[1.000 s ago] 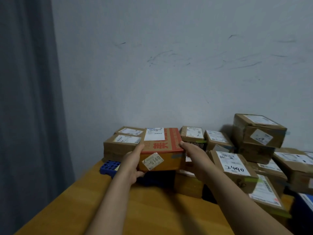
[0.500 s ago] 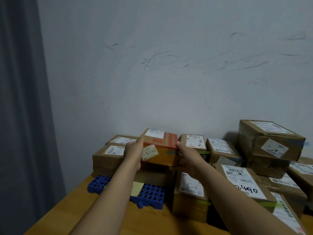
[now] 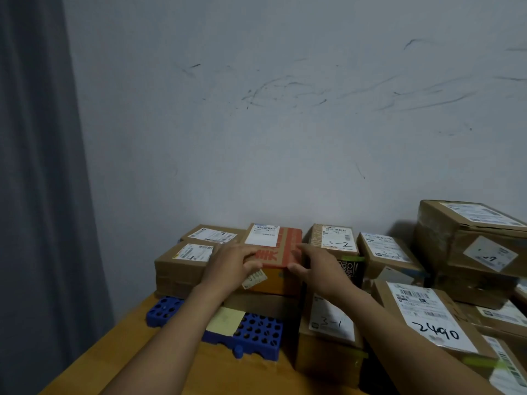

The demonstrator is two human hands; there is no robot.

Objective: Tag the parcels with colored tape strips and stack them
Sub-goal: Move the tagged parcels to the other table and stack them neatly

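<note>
Our left hand (image 3: pixel 228 266) grips the left edge of the red-printed parcel (image 3: pixel 281 246), fingers curled over its top, and our right hand (image 3: pixel 322 269) clasps its right side, thumb on the front. A second ago we held it aloft; now it sits on a brown carton (image 3: pixel 256 305) by the wall (image 3: pixel 285 138), beside the parcel marked 3-2 (image 3: pixel 333 240).
</note>
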